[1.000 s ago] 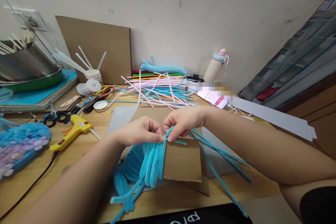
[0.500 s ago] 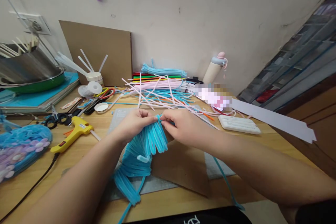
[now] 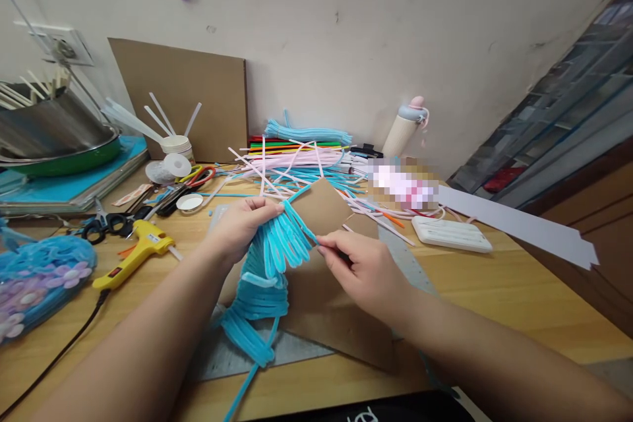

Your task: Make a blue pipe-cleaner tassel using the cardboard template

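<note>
A bundle of looped blue pipe cleaners (image 3: 262, 290) hangs in front of me above a brown cardboard piece (image 3: 341, 323). My left hand (image 3: 250, 221) pinches the top of the bundle between thumb and fingers. My right hand (image 3: 363, 267), lower and to the right, has its thumb and index finger closed on the end of a blue strand that runs up to the bundle's top. Loose blue lengths trail from the bundle's lower end toward the front edge. Under the cardboard lies a grey mat (image 3: 297, 351).
A yellow glue gun (image 3: 133, 254), black scissors (image 3: 106, 224) and a flowered blue piece (image 3: 44, 283) lie left. Pink and blue pipe cleaners (image 3: 301, 165) are piled behind. At right are a white device (image 3: 451, 235) and a bottle (image 3: 401, 130).
My right hand has moved down and right from the bundle's top, drawing out a strand. My left hand has shifted slightly left and up, and more of the cardboard shows behind.
</note>
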`<state>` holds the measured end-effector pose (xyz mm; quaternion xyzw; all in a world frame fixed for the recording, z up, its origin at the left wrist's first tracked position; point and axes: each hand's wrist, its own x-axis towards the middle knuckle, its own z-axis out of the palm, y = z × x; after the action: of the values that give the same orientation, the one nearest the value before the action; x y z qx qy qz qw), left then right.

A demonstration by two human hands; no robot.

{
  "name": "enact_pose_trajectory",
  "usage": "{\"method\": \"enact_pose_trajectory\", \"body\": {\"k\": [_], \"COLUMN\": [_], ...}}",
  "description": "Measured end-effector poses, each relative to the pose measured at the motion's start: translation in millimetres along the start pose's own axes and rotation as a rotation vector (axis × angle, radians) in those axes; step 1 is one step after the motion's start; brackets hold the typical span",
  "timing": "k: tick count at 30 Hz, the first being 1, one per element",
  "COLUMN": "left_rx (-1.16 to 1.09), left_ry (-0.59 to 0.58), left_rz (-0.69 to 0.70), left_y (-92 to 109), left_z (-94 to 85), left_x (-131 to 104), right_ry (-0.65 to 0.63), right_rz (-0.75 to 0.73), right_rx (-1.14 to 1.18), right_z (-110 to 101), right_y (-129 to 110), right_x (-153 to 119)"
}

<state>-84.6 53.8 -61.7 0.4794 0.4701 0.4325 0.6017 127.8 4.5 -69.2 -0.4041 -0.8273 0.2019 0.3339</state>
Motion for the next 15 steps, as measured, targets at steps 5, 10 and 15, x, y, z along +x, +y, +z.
{"method": "enact_pose_trajectory", "body": {"k": [5, 10, 15], "left_rx": [-0.012, -0.06, -0.099], "left_ry": [-0.006, -0.022, -0.116], "left_rz": [0.018, 0.023, 0.009], "left_y": [2, 4, 2], "left_z": [1.8, 1.2, -4.1], "left_x": [-2, -3, -3], "right_ry": [0.056, 0.013, -0.349], "right_rz": [0.056, 0.225, 0.476], "right_rx": [0.061, 0.228, 0.679], "right_z": [3, 9, 12], "right_y": [-1, 0, 8], "right_x": [-5, -4, 3]}}
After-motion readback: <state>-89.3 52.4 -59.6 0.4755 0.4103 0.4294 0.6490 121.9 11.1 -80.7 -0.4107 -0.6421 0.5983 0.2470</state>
